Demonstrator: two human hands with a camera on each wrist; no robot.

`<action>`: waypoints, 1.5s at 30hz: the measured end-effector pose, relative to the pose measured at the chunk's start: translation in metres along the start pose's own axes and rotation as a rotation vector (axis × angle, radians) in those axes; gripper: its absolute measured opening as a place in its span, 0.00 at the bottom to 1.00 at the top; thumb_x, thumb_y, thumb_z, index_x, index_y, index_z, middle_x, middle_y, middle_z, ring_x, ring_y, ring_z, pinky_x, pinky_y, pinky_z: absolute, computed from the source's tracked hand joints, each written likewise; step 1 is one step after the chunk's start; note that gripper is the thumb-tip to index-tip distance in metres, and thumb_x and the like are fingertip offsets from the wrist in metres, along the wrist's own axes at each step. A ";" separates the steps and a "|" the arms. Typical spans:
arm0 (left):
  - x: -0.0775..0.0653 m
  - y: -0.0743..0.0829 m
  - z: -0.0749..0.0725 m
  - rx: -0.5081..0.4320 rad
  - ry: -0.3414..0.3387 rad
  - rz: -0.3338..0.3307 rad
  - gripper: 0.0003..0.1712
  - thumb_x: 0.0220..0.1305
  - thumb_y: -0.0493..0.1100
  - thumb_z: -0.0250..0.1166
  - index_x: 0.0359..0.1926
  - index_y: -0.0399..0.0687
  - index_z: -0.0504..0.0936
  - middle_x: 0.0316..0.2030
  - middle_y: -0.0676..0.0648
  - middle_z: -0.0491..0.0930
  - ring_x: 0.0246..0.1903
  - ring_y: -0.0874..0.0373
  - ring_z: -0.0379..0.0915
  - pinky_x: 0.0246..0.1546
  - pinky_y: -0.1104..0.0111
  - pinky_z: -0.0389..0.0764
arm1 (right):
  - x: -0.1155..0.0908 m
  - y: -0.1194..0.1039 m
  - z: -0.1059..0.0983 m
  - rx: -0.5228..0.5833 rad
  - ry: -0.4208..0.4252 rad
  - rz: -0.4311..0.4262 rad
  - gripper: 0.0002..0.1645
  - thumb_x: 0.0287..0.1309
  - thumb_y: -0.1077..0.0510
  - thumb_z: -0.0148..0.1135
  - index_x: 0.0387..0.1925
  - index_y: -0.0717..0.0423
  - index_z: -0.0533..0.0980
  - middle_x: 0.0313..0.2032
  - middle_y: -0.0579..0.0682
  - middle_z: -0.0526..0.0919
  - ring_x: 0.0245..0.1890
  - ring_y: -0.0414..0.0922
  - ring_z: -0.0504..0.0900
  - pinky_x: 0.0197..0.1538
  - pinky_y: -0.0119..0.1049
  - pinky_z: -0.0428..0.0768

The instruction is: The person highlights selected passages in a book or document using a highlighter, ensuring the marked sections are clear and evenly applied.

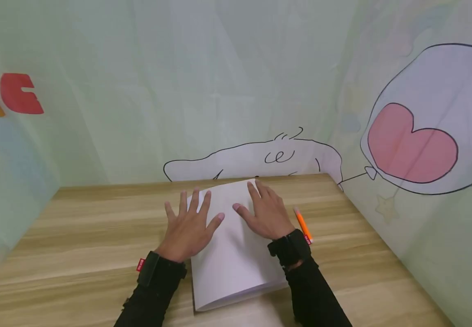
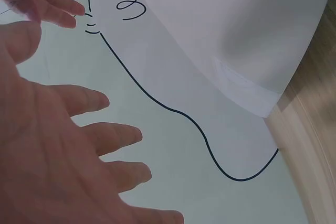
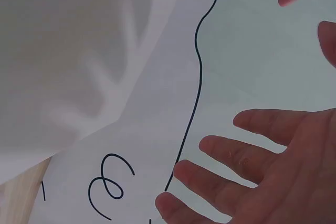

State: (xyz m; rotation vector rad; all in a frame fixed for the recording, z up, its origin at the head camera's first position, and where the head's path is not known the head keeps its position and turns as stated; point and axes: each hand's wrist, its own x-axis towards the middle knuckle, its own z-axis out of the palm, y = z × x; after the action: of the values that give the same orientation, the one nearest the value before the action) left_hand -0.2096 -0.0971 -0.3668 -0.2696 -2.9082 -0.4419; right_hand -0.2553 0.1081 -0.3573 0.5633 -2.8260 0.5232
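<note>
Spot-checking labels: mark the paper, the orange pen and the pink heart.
Paper [image 1: 234, 254], head view: bare middle of its white upper face.
Orange pen [image 1: 303, 224], head view: middle of its orange barrel.
Pink heart [image 1: 412, 149], head view: middle of its pink fill.

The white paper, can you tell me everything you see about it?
The white paper looks smooth and matte, with no marks on the part that shows. It seems to have more than one layer, maybe folded or stacked: its near edge bows up a little. It lies on the wood-look table, which it touches underneath. The left hand and right hand are spread over it and seem to hover, leaving soft shadows.
</note>
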 end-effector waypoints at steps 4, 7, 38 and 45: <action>0.000 0.000 -0.002 -0.008 0.007 0.001 0.44 0.72 0.66 0.46 0.77 0.43 0.54 0.76 0.31 0.49 0.75 0.29 0.34 0.65 0.24 0.34 | 0.002 0.005 -0.003 0.058 -0.015 0.034 0.45 0.67 0.37 0.54 0.75 0.57 0.57 0.74 0.62 0.60 0.72 0.62 0.60 0.71 0.66 0.61; 0.000 0.000 -0.003 -0.016 0.006 -0.001 0.44 0.72 0.67 0.46 0.77 0.43 0.54 0.76 0.31 0.48 0.75 0.29 0.34 0.65 0.24 0.34 | 0.003 0.011 -0.005 0.092 -0.018 0.060 0.43 0.68 0.39 0.55 0.75 0.57 0.57 0.73 0.61 0.61 0.71 0.61 0.61 0.71 0.65 0.61; -0.001 -0.001 -0.004 -0.030 -0.017 0.017 0.43 0.72 0.64 0.49 0.76 0.43 0.55 0.75 0.31 0.49 0.74 0.29 0.34 0.65 0.24 0.36 | 0.005 0.042 -0.008 0.170 -0.097 0.261 0.32 0.67 0.52 0.55 0.68 0.63 0.66 0.44 0.63 0.85 0.43 0.55 0.83 0.51 0.55 0.82; -0.002 -0.004 -0.013 -0.045 0.166 0.061 0.20 0.69 0.50 0.62 0.50 0.37 0.84 0.43 0.38 0.86 0.41 0.44 0.82 0.37 0.51 0.87 | 0.006 0.049 -0.006 0.183 -0.145 0.297 0.33 0.67 0.51 0.55 0.68 0.64 0.65 0.47 0.65 0.84 0.45 0.56 0.83 0.53 0.55 0.81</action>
State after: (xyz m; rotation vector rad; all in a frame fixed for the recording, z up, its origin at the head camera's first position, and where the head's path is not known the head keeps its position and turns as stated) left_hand -0.2065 -0.1053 -0.3564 -0.3118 -2.7239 -0.4955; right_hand -0.2797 0.1509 -0.3653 0.2162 -3.0389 0.8334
